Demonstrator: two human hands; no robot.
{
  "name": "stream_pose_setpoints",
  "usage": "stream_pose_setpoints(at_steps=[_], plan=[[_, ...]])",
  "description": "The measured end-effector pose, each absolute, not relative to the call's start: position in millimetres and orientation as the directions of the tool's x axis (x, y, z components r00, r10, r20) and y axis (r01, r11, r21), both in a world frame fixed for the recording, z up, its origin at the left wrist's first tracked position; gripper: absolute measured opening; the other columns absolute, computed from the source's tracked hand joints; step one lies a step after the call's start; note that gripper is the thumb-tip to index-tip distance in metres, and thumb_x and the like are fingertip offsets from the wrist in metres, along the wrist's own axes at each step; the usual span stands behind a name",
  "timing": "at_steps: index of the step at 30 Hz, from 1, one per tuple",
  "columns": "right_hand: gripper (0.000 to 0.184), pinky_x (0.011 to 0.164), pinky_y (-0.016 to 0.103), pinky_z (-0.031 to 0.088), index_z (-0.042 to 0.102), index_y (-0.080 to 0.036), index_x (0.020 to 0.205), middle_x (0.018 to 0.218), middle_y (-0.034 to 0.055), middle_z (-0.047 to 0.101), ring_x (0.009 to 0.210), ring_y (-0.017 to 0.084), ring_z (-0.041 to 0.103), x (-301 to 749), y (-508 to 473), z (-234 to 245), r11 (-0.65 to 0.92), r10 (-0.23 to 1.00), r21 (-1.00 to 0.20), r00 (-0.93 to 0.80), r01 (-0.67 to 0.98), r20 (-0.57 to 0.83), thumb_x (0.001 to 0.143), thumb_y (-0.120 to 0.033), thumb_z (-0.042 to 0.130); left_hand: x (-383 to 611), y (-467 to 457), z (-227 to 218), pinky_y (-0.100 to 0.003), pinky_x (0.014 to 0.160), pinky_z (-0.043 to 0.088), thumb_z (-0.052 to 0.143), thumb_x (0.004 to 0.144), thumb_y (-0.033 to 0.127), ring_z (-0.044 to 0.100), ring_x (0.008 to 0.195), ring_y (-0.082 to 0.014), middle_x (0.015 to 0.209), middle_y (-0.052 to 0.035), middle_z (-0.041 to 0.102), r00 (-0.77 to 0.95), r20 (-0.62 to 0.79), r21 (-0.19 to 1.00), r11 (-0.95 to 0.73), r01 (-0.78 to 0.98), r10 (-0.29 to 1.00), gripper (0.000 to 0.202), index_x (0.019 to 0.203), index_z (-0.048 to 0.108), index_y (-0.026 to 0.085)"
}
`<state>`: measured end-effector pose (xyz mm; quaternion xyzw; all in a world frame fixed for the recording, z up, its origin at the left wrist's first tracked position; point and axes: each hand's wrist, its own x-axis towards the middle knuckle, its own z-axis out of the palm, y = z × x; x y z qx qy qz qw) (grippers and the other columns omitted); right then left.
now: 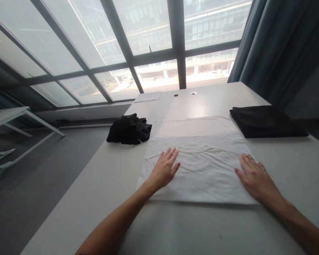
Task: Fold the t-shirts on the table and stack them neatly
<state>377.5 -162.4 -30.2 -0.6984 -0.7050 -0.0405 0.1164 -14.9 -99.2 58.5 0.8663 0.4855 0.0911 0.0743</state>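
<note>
A white cloth (202,184), which looks like a garment, lies spread on the white table (95,198), with wrinkles and a raised fold across its middle. On its left part my left hand (164,167) rests flat, fingers stretched forward and thumb apart. My right hand (255,175) lies flat at the cloth's right edge, its fingers extended and thumb out. Neither hand grips anything. Beyond my left hand sits a crumpled black cloth (130,129). To the right, past my right hand, is a neatly folded black cloth (267,122).
Two round cable holes, one a dark hole (175,95), are near the table's far end. A thin white sheet (148,97) lies at the far left corner. Large windows (149,24) and a dark curtain (279,46) stand beyond. Another white table (7,117) is at left.
</note>
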Motion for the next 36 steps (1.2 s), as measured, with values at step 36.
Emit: stream_pose_setpoints(at_steps=[36], plan=[[0.065,0.121,0.056,0.029,0.019,-0.019,0.164,0.166,0.0146,0.03,0.155,0.03,0.024,349,-174,-11,0.367,0.891,-0.175,-0.29,0.914,0.35,0.104,-0.038,0.039,-43,-145,30,-0.054,0.127,0.015,0.034,0.107,0.045,0.012,0.158,-0.0281,0.169,-0.0096,0.022,0.581,0.086,0.152,-0.587,0.795,0.809,0.061,0.162,0.026,0.02]])
